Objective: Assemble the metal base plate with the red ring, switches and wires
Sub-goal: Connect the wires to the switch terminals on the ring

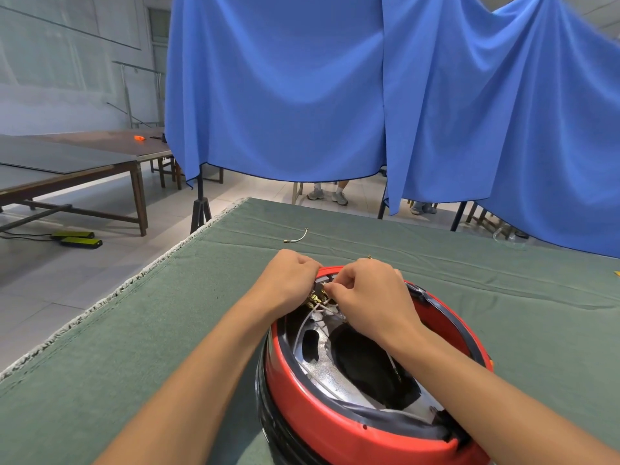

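**Wiring at the far rim of the red ring**

Nearest: round red plastic ring (335,427) sits on a black ribbed drum-like body (268,414) on the green cloth-covered counter (134,347). Inside the ring lies the shiny stamped metal base plate (322,360), with a large dark centre opening and a smaller oval slot. Nothing loose visible in it apart from the wiring.

White insulated wires (303,325) run along the plate's left inner edge up to a cluster of brass switch terminals (315,298) at the far rim.

Left hand (288,280): fingers curled over the far rim, apparently steadying the ring beside the terminals; exact grip hidden. Right hand (372,293): fingertips pinched together on something small at the terminals, likely a wire end or connector; too small to confirm.

Handling, my read:
- Plate is stiff, thin sheet with probably sharp stamped edges. Hold by the ring, not the cutouts.
- Ring is rigid and smooth, so brace it as the left hand does.
- Wires are limp, terminals small and bendable. Grip at the connector, push straight, don't pull on insulation.

Further out: short spare white wire with brass ends (296,236) lies alone on the cloth, well apart from the assembly. Beyond that, blue hanging curtain (285,88).
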The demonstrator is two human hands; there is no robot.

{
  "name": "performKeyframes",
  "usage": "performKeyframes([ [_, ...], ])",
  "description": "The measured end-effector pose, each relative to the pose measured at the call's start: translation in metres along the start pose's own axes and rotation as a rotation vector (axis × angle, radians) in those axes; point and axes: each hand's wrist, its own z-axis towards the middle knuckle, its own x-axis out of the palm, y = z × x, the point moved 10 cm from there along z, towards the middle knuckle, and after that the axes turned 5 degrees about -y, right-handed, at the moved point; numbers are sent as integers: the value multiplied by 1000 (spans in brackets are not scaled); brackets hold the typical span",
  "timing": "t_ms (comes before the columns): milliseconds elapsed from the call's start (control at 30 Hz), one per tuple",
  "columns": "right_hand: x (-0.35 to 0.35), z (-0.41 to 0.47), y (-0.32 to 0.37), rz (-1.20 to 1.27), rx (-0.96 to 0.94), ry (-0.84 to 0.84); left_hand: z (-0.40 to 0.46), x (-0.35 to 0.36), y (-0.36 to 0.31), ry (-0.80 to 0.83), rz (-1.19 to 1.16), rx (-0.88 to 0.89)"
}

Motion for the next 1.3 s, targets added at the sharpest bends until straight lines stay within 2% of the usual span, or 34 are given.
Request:
performKeyframes([
  [300, 0, 3, 1, -71, 1, 10, 2, 1, -1, 2, 8, 22],
  [667, 4, 4, -3, 8, 18, 35, 1, 2, 1, 17, -14, -9],
  [867, -11, 5, -11, 153, 65, -50, 2, -17, 10, -182, -30, -67],
  [1033, -19, -1, 6, 25, -78, -92, 3, -19, 15, -201, -50, -85],
  [1133, -12, -4, 17, -8, -140, -35, 4, -20, 17, -217, -68, -91],
  [1300, -1, -4, 19, -23, -140, 68, 4, -20, 19, -224, -94, -109],
])
